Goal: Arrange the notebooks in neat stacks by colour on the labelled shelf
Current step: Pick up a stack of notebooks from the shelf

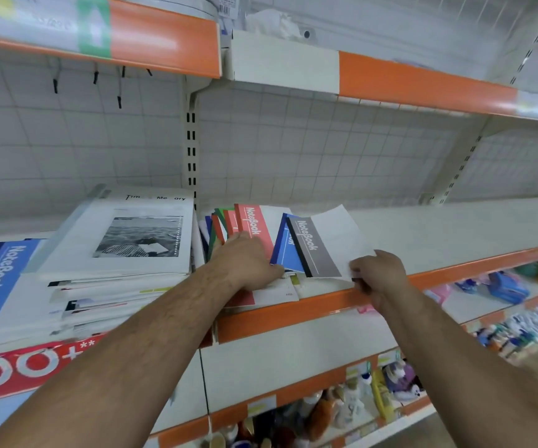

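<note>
One left hand (245, 258), one right hand (378, 270), one grey notebook (318, 250), perhaps three red notebooks (254, 221)

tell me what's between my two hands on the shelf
In the head view, a blue notebook and a grey notebook lie fanned between the left hand and right hand.

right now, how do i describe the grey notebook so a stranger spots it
On the orange-edged middle shelf, loose notebooks fan out right of the white book pile. The grey notebook is rightmost, in the grip of the right hand; only it has a black spine.
</note>
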Motion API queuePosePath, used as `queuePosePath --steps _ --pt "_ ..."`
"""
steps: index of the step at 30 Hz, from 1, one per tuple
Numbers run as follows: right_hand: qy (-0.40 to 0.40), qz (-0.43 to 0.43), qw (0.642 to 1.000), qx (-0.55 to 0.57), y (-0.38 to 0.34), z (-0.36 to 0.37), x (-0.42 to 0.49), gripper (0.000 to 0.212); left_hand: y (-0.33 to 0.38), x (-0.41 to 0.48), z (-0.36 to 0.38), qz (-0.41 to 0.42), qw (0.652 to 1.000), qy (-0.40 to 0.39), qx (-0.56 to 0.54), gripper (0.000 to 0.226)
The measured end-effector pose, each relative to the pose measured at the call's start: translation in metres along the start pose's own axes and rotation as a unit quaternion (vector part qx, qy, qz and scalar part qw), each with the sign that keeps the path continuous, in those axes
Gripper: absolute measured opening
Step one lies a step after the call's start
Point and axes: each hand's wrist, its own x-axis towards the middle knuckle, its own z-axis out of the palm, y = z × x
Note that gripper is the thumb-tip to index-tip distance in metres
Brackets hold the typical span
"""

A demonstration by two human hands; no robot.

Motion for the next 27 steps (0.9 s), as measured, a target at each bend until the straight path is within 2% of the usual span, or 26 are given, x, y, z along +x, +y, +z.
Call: queuePosePath --steps 2,5,7,11,14,15,17,19,21,23,27 --pt "0.001 -0.003 1.000 0.015 0.004 -0.007 -0.003 0.020 0.007 -0.008 0.000 0.017 0.998 0.058 -0.024 0.036" --pt "-0.019 -0.020 0.999 0.023 0.005 -0.013 -0.008 0.020 0.020 -0.022 0.000 0.032 0.985 0.124 -0.112 0.026" --pt "-0.044 -0.029 0.998 0.037 0.004 -0.013 -0.013 0.021 0.031 -0.031 -0.003 0.017 0.980 0.109 -0.163 0.020" --pt "-0.080 -0.038 0.994 0.061 0.002 -0.015 -0.019 0.017 0.038 -0.044 -0.003 -0.026 0.982 0.115 -0.145 0.022" --pt "-0.109 -0.040 0.991 0.062 0.001 -0.021 -0.021 0.015 0.036 -0.049 0.003 -0.090 0.973 0.083 -0.195 0.017" --pt "-0.121 -0.042 0.990 0.057 0.001 -0.023 -0.022 0.016 0.038 -0.051 0.006 -0.119 0.959 0.072 -0.247 0.017" --pt "-0.137 -0.042 0.989 0.043 0.003 -0.027 -0.022 0.017 0.045 -0.059 0.009 -0.178 0.895 0.063 -0.405 0.004" --pt "-0.154 -0.042 0.986 0.051 0.007 -0.031 -0.023 0.019 0.052 -0.070 0.008 -0.224 0.817 0.063 -0.527 0.011" --pt "-0.185 -0.042 0.978 0.084 0.009 -0.035 -0.025 0.021 0.056 -0.081 0.009 -0.243 0.769 0.058 -0.588 0.014" --pt "-0.217 -0.046 0.969 0.108 0.009 -0.037 -0.029 0.025 0.059 -0.092 0.010 -0.253 0.735 0.072 -0.625 0.020" --pt "-0.280 -0.051 0.950 0.131 0.005 -0.034 -0.046 0.023 0.061 -0.122 0.011 -0.272 0.712 0.145 -0.631 0.019"
